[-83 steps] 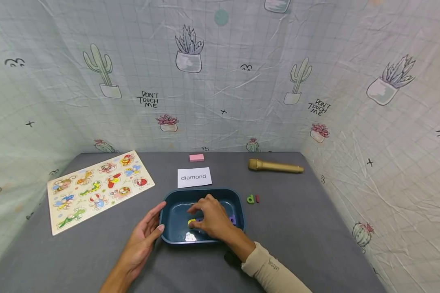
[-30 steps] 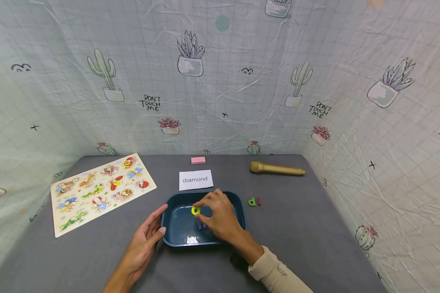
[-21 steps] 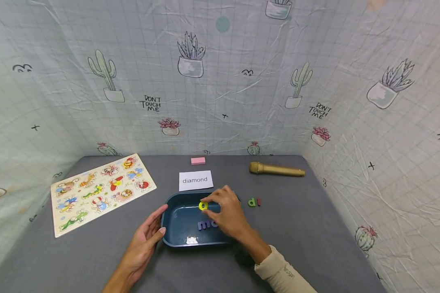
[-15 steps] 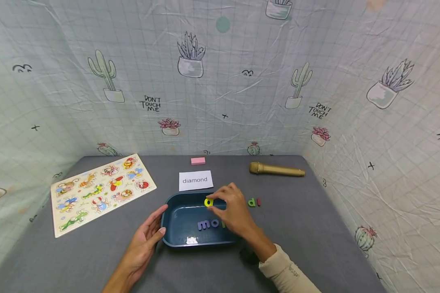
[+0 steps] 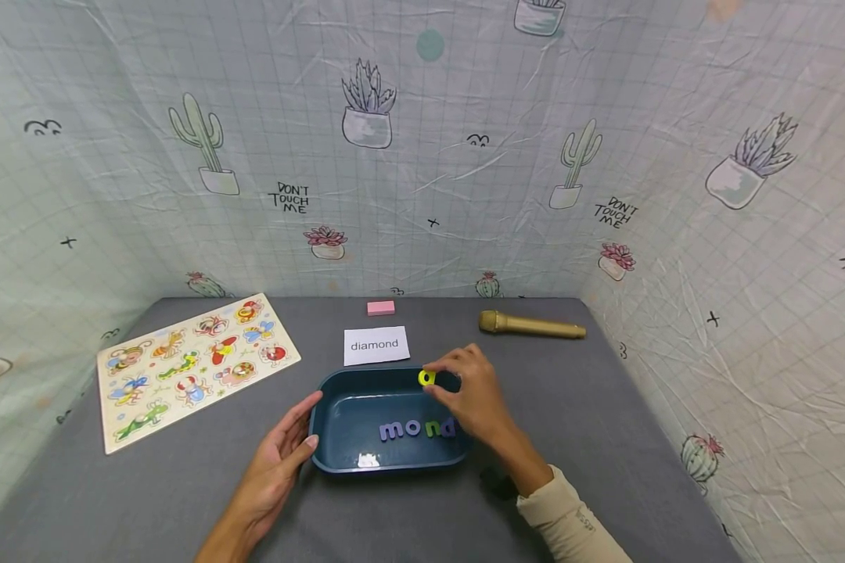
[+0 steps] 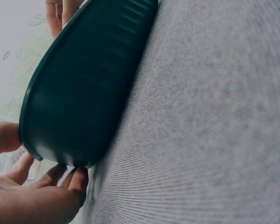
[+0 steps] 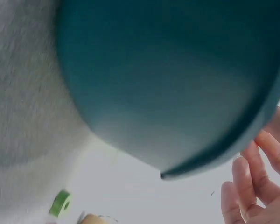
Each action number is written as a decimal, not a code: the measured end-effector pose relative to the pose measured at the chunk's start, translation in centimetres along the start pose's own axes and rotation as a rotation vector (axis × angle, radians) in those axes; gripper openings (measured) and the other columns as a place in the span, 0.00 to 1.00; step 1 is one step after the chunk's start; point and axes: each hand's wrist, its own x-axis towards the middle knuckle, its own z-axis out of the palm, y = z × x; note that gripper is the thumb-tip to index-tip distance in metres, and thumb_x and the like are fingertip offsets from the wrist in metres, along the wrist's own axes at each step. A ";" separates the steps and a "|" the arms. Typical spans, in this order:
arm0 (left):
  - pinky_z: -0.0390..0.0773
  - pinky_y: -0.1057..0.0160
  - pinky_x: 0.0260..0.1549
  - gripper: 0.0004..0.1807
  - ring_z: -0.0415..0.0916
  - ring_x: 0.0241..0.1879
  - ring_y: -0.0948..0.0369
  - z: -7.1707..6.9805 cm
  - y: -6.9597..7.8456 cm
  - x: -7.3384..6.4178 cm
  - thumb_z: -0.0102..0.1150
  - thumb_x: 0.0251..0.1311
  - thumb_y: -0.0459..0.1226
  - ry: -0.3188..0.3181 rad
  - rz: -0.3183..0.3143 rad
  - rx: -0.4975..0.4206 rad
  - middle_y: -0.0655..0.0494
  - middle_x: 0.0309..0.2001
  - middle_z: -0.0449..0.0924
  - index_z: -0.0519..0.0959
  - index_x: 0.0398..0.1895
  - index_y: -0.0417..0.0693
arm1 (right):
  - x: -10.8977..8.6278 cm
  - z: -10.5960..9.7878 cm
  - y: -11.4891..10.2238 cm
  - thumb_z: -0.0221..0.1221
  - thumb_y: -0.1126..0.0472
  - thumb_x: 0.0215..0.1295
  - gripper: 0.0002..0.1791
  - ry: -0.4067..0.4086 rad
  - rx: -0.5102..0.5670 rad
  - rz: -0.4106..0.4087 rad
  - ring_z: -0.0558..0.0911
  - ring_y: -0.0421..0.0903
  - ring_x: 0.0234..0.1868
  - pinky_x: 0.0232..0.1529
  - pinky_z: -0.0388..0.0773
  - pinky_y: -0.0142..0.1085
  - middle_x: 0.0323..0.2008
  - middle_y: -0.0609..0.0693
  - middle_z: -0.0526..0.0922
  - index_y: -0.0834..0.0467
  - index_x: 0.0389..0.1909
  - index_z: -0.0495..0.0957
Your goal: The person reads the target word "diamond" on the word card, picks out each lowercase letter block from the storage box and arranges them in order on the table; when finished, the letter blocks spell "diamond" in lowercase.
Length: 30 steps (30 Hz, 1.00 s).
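Observation:
A blue-green tray (image 5: 352, 461) stands in front of me in the head view. My left hand (image 5: 276, 457) grips its left end, thumb at the rim and curved fingers on the outer wall in the left wrist view. Above the tray's far right corner, my right hand (image 5: 475, 395) pinches a round yellow toy letter (image 5: 426, 378) with a hole in it, between thumb and fingertips. Inside the tray lie a purple m (image 5: 391, 431), a purple o (image 5: 412, 428), a green n (image 5: 433, 428) and a purple d (image 5: 447, 427), in a row.
A green letter (image 5: 483, 388) and a small red letter (image 5: 497, 388) lie right of the tray. Behind it are a "diamond" card (image 5: 376, 346) and a pink block (image 5: 380, 308). A gold microphone (image 5: 531, 324) lies back right, an insect puzzle board (image 5: 200, 367) left.
My right hand took hold of the yellow letter in the tray, lifted it and carried it right toward the far right corner, uncovering the row of letters. My left hand stays at the tray.

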 end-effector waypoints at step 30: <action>0.64 0.86 0.62 0.36 0.42 0.86 0.51 -0.1 -0.2 -0.1 0.57 0.78 0.34 -0.003 0.007 -0.004 0.54 0.87 0.48 0.58 0.84 0.57 | -1.3 -4.5 5.6 0.82 0.65 0.49 0.19 0.092 -0.090 0.028 0.77 0.49 0.41 0.43 0.74 0.44 0.40 0.51 0.90 0.56 0.44 0.92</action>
